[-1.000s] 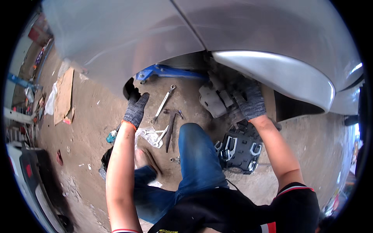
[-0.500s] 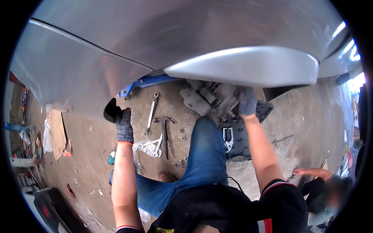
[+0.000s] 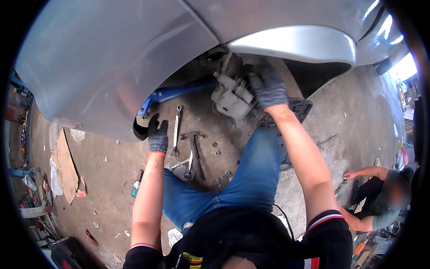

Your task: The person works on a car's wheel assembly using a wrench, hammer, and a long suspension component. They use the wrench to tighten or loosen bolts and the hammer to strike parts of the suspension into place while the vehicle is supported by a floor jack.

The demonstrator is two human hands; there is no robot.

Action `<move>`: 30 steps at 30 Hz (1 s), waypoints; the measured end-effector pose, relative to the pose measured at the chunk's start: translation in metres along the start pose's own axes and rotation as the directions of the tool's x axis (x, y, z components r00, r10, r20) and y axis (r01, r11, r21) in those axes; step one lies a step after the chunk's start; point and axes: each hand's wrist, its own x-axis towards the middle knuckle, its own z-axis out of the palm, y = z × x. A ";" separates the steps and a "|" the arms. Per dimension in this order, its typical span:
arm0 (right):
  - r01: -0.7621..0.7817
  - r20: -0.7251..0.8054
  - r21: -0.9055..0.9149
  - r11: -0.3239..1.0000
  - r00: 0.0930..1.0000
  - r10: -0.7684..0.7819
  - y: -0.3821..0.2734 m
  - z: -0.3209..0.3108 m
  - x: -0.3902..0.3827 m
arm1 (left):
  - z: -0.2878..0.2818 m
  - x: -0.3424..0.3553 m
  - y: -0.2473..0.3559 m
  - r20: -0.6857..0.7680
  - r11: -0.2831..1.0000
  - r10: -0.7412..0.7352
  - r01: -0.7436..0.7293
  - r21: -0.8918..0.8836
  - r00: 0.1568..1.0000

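Note:
My left hand (image 3: 158, 134), in a grey and black glove, is beside the lower edge of the silver car body panel (image 3: 103, 89). Its fingers are apart, with nothing seen in them. Under the wheel arch, my right hand (image 3: 271, 89), gloved too, reaches to the right side of a grey brake caliper (image 3: 233, 101). Blur and shadow hide its fingertips, so I cannot tell whether it grips anything. A long combination wrench (image 3: 176, 130) lies on the floor just right of my left hand, and a hammer (image 3: 195, 154) rests beyond it.
A blue jack (image 3: 174, 92) extends under the car. Smaller wrenches (image 3: 190, 167) and several loose nuts or sockets (image 3: 218, 183) lie near my knees. A black tool case (image 3: 300, 110) is partly hidden by my right forearm and leg. Another person (image 3: 380, 188) crouches at the right.
The view has shifted, showing more of the caliper and wheel arch. My left hand's fingers have spread beside the panel edge. My right hand has moved farther in under the arch.

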 end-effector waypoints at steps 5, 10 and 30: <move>0.140 0.211 -0.331 0.933 0.975 -0.072 -0.038 0.039 0.024 | 0.064 -0.031 -0.061 0.187 0.959 -0.236 0.198 0.200 0.954; 0.117 0.275 -0.213 0.970 0.960 -0.056 -0.042 0.060 0.022 | 0.066 -0.048 -0.184 0.097 0.742 -0.462 0.325 0.587 0.881; 0.011 0.404 -0.356 0.935 0.904 0.143 -0.035 0.041 0.022 | 0.133 0.023 -0.190 0.311 0.587 -0.418 -0.007 0.809 0.853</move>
